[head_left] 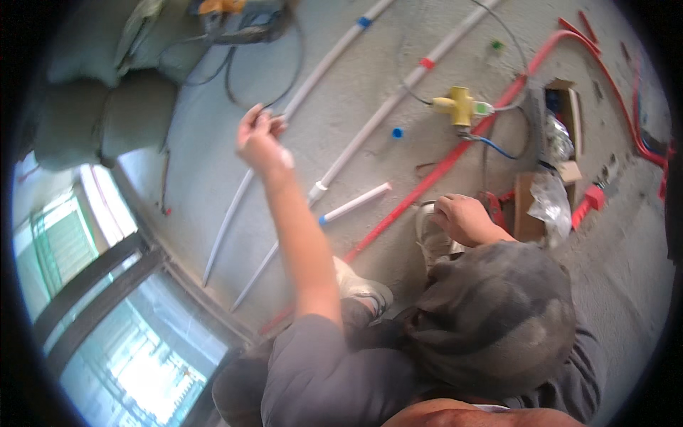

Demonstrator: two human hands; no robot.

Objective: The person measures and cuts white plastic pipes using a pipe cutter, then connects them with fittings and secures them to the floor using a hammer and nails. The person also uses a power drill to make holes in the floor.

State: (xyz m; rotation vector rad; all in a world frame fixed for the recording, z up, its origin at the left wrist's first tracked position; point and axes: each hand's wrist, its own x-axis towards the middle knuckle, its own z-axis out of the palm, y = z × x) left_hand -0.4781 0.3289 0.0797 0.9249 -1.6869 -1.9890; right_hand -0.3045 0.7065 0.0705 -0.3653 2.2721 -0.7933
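My left hand [263,142] is stretched out over a long white pipe [324,65] with a blue band. Its fingers are curled, and a small white piece shows by the wrist; what they hold, if anything, I cannot make out. Close by lies the loop of a dark cable [299,71]. My right hand [466,219] hangs low above my shoe [430,235], fingers bent, their tips hidden. Between the hands runs a second white pipe [373,122] with a red band and a white fitting [318,191]. A short white pipe piece [356,202] lies nearby.
A red pipe [427,183] crosses the floor. Beyond my right hand are a yellow plug adapter [461,107] with cables and an open cardboard box [526,210] with plastic bags. Full sacks [139,114] and an orange-grey power tool [245,21] lie far left; a window [153,363] is near left.
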